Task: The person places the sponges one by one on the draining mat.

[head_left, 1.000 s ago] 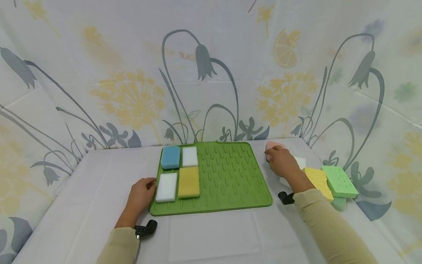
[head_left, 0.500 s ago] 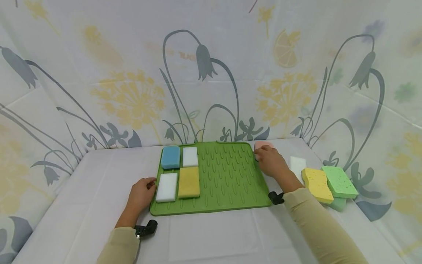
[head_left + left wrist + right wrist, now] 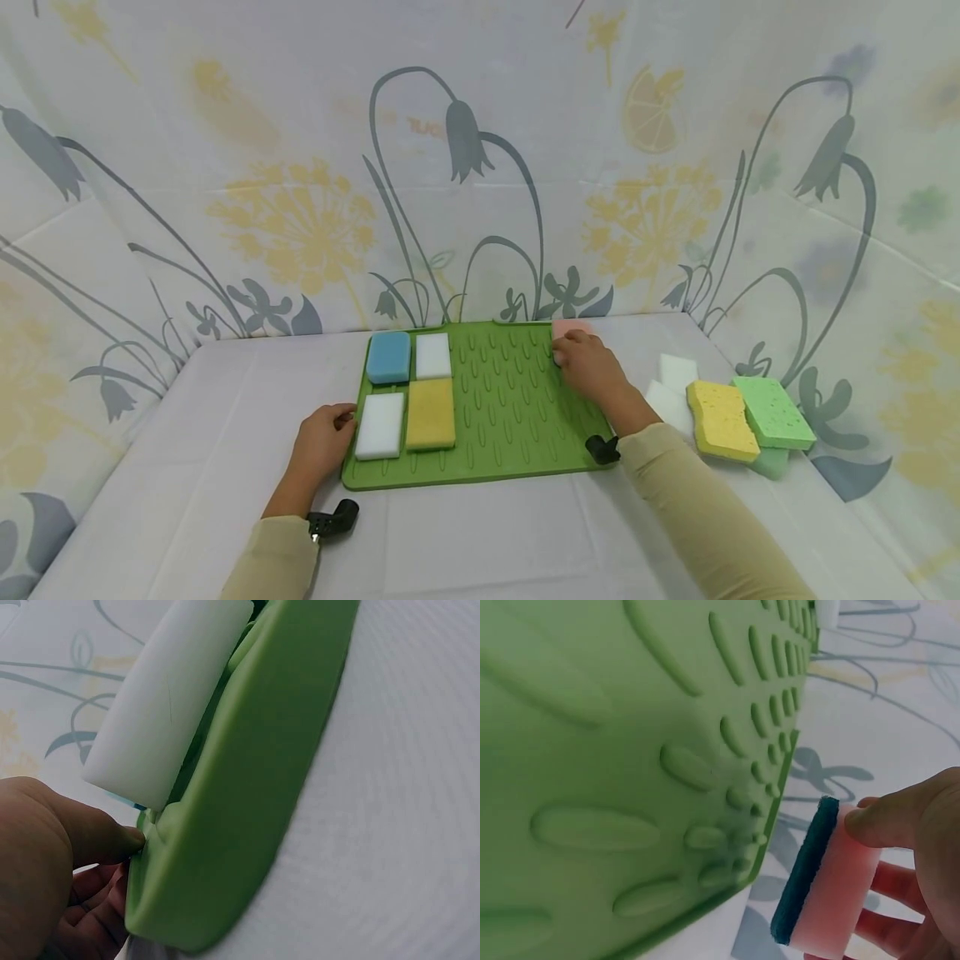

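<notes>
My right hand [image 3: 595, 367] grips a pink sponge [image 3: 838, 889] with a dark green scouring layer, over the far right corner of a ridged green silicone mat [image 3: 517, 417]. Thumb on one side and fingers on the other hold the sponge in the right wrist view. At the mat's left edge, my left hand [image 3: 67, 862] pinches the rim, thumb on top and fingers curled beside it. Along the mat's left half lie a blue sponge [image 3: 388, 357], a small white sponge [image 3: 432, 356], a larger white sponge [image 3: 379, 426] and a yellow sponge [image 3: 431, 414].
Right of the mat, white pads [image 3: 672, 404] lie near a yellow sponge with holes [image 3: 722, 421]. A light green sponge [image 3: 773, 412] rests partly on another green one [image 3: 770, 464]. A patterned curtain [image 3: 480, 167] stands behind the white-covered table [image 3: 480, 542].
My right hand has carried the pink sponge leftward, from the table beside the mat to its far right corner. The white pads at right are more exposed. My left hand stays put.
</notes>
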`<state>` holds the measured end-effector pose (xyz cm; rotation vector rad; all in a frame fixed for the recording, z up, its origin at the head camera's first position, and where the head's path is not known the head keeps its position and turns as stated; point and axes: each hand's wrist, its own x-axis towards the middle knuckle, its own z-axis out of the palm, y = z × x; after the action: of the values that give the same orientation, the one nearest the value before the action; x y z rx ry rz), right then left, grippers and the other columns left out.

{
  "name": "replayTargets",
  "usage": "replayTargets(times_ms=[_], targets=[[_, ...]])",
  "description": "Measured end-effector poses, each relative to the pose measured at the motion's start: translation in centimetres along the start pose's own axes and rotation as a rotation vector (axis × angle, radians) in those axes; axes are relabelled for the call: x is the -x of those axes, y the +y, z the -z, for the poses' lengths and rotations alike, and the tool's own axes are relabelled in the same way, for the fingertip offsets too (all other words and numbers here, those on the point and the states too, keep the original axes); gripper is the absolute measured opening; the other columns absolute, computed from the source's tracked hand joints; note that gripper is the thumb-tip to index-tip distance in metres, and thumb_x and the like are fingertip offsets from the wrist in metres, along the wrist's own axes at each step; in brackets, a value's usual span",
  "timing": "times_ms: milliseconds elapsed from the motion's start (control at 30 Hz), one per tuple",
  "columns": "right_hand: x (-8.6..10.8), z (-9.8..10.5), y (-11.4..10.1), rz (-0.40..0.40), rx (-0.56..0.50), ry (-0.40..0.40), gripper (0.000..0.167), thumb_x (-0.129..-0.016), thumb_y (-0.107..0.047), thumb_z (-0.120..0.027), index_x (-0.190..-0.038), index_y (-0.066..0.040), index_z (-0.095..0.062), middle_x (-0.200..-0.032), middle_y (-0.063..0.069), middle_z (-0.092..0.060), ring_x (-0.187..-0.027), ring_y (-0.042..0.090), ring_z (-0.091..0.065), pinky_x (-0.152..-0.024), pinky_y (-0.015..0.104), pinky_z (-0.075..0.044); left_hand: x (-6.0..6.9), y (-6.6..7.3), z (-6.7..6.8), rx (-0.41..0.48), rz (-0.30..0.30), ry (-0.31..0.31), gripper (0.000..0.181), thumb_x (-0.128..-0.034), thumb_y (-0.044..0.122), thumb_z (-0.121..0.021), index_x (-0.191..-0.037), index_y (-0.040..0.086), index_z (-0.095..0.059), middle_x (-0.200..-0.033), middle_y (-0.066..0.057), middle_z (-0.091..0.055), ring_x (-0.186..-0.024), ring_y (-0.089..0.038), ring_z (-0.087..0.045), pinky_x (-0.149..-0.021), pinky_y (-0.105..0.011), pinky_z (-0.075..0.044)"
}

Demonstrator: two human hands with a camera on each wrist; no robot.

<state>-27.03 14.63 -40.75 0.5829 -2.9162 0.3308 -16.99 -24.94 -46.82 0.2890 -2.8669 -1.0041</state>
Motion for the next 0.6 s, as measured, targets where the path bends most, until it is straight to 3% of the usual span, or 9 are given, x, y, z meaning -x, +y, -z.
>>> replayTargets(times_ms=[600], targets=[[-1.4,-1.4,-3.0,0.087,-0.005,0.045,0.028,-0.100,-0.014,-0.050,-0.125,-0.008,-0.062,-0.132,0.019,-0.054,-0.115,0.044,-0.053,-0.082,0.054,-0.051,0.0,0.0,-0.1,0.006,0.031,-0.013,0.035,-0.0964,0.013,-0.053,-0.128,-0.001,-0.060,-0.107,-0.016,-0.065,-0.095,-0.025,-0.060,-0.076,-0.038,-0.050]])
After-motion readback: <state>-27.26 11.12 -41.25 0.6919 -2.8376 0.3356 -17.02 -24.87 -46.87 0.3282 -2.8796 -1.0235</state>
